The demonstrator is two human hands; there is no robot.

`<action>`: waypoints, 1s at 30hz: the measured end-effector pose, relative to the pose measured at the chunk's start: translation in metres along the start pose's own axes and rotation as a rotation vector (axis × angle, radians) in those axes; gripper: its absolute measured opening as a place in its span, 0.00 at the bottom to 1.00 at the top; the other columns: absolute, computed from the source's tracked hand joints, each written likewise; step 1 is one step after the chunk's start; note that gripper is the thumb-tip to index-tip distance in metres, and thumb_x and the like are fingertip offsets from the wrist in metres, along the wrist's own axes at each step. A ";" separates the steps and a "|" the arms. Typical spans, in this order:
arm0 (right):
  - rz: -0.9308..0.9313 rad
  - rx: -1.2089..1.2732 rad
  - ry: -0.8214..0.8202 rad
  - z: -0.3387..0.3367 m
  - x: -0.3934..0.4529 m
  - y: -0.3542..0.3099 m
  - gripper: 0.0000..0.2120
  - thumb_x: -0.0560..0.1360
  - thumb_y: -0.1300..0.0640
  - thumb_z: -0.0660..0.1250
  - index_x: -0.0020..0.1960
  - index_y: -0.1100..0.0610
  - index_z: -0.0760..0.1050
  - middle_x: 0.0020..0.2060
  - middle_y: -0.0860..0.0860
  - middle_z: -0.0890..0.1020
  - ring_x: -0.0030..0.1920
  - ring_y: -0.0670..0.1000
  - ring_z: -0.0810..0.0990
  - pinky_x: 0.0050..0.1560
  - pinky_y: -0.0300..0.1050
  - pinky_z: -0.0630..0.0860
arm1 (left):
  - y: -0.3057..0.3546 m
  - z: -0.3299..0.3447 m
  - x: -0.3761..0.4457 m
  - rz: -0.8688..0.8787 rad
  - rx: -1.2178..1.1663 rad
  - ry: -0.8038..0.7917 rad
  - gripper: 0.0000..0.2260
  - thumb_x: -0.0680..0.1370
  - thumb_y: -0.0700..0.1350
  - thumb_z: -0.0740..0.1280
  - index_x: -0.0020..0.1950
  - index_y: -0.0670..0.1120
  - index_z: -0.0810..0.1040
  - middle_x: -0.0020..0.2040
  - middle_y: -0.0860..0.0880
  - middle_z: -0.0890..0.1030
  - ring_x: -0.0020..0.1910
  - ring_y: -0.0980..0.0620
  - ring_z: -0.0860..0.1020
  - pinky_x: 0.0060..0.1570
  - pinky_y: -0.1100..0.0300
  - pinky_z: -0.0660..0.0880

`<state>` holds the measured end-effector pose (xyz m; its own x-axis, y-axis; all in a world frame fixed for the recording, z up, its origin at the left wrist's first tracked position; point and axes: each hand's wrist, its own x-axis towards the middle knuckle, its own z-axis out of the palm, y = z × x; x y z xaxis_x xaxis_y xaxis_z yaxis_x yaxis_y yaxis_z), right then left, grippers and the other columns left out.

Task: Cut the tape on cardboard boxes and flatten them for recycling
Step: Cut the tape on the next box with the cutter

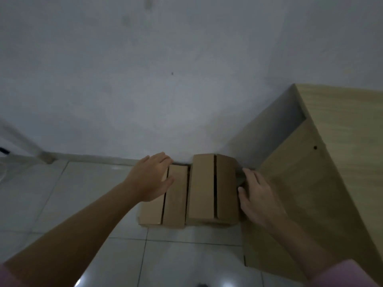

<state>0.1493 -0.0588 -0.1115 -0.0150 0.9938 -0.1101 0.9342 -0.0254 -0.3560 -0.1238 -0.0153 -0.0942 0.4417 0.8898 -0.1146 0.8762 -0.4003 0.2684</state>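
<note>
Two brown cardboard boxes stand side by side on the tiled floor against the white wall. The lower left box [175,195] has a dark seam between its top flaps. The taller right box [207,187] also shows a dark gap along its top. My left hand [150,179] lies over the left box's far left corner, fingers spread and fairly straight. My right hand [259,195] is at the right side of the taller box, fingers extended toward a dark grey object [240,179] partly hidden between box and cabinet. No cutting tool is visible.
A light wooden cabinet [310,183] stands close on the right, leaving a narrow gap beside the taller box. The wall [165,90] is directly behind the boxes. Glossy floor tiles [83,193] stretch left and toward me. A white post foot [46,158] stands at far left.
</note>
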 end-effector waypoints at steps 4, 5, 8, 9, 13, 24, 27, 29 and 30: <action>0.101 0.083 0.003 0.087 0.040 0.040 0.24 0.77 0.60 0.61 0.72 0.61 0.61 0.66 0.58 0.69 0.63 0.58 0.71 0.61 0.47 0.67 | -0.014 0.088 0.033 -0.058 -0.027 0.028 0.23 0.73 0.54 0.58 0.61 0.41 0.77 0.61 0.45 0.78 0.60 0.45 0.76 0.61 0.54 0.70; 0.133 0.107 0.009 0.110 0.049 0.051 0.25 0.78 0.59 0.60 0.73 0.60 0.60 0.67 0.57 0.68 0.64 0.57 0.70 0.61 0.45 0.66 | -0.016 0.114 0.041 -0.066 -0.023 0.027 0.24 0.75 0.56 0.56 0.64 0.43 0.74 0.64 0.47 0.75 0.64 0.47 0.73 0.63 0.57 0.67; 0.169 0.177 0.019 0.179 0.071 0.086 0.26 0.80 0.58 0.58 0.75 0.58 0.54 0.71 0.55 0.63 0.66 0.54 0.67 0.61 0.41 0.64 | -0.022 0.192 0.063 -0.091 -0.036 0.006 0.31 0.73 0.61 0.46 0.69 0.48 0.69 0.68 0.53 0.69 0.66 0.53 0.69 0.63 0.63 0.63; 0.148 0.195 0.022 0.201 0.077 0.098 0.27 0.80 0.58 0.57 0.76 0.57 0.52 0.72 0.55 0.61 0.68 0.54 0.65 0.62 0.40 0.62 | -0.024 0.218 0.071 -0.098 -0.044 -0.006 0.31 0.73 0.61 0.46 0.69 0.48 0.68 0.69 0.53 0.68 0.67 0.54 0.68 0.63 0.64 0.62; 0.070 0.211 0.053 0.278 0.106 0.151 0.30 0.80 0.53 0.57 0.77 0.54 0.45 0.75 0.55 0.53 0.71 0.54 0.61 0.65 0.42 0.61 | -0.033 0.314 0.099 -0.132 -0.061 -0.024 0.31 0.74 0.63 0.46 0.72 0.48 0.65 0.71 0.53 0.65 0.69 0.53 0.66 0.63 0.64 0.62; 0.611 1.110 -0.191 0.360 0.152 0.242 0.41 0.54 0.36 0.75 0.64 0.51 0.74 0.52 0.51 0.83 0.50 0.53 0.82 0.55 0.51 0.78 | -0.043 0.436 0.172 -0.675 -1.221 -0.042 0.18 0.71 0.54 0.73 0.57 0.48 0.77 0.54 0.50 0.82 0.52 0.50 0.79 0.60 0.52 0.73; 0.586 1.069 -0.141 0.358 0.149 0.231 0.40 0.55 0.38 0.76 0.64 0.52 0.74 0.52 0.50 0.83 0.51 0.53 0.82 0.56 0.53 0.78 | -0.036 0.427 0.167 -0.695 -1.197 0.079 0.16 0.74 0.51 0.70 0.59 0.48 0.74 0.57 0.52 0.78 0.53 0.51 0.76 0.61 0.55 0.70; 0.596 1.045 -0.086 0.349 0.142 0.213 0.35 0.60 0.41 0.77 0.63 0.52 0.75 0.51 0.50 0.83 0.50 0.52 0.81 0.56 0.52 0.78 | -0.031 0.404 0.156 -0.702 -1.038 0.160 0.23 0.74 0.53 0.70 0.66 0.48 0.70 0.56 0.55 0.75 0.49 0.54 0.73 0.53 0.61 0.68; 0.604 1.034 -0.060 0.341 0.136 0.202 0.32 0.61 0.42 0.77 0.62 0.52 0.75 0.51 0.49 0.83 0.50 0.52 0.81 0.56 0.51 0.78 | -0.030 0.388 0.148 -0.692 -0.985 0.186 0.25 0.73 0.54 0.70 0.66 0.48 0.70 0.56 0.54 0.76 0.46 0.55 0.74 0.49 0.62 0.69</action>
<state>0.2141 0.0348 -0.5148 0.2854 0.7853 -0.5494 0.0671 -0.5883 -0.8059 -0.0096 0.0429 -0.4906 -0.1659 0.8995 -0.4043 0.3585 0.4369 0.8250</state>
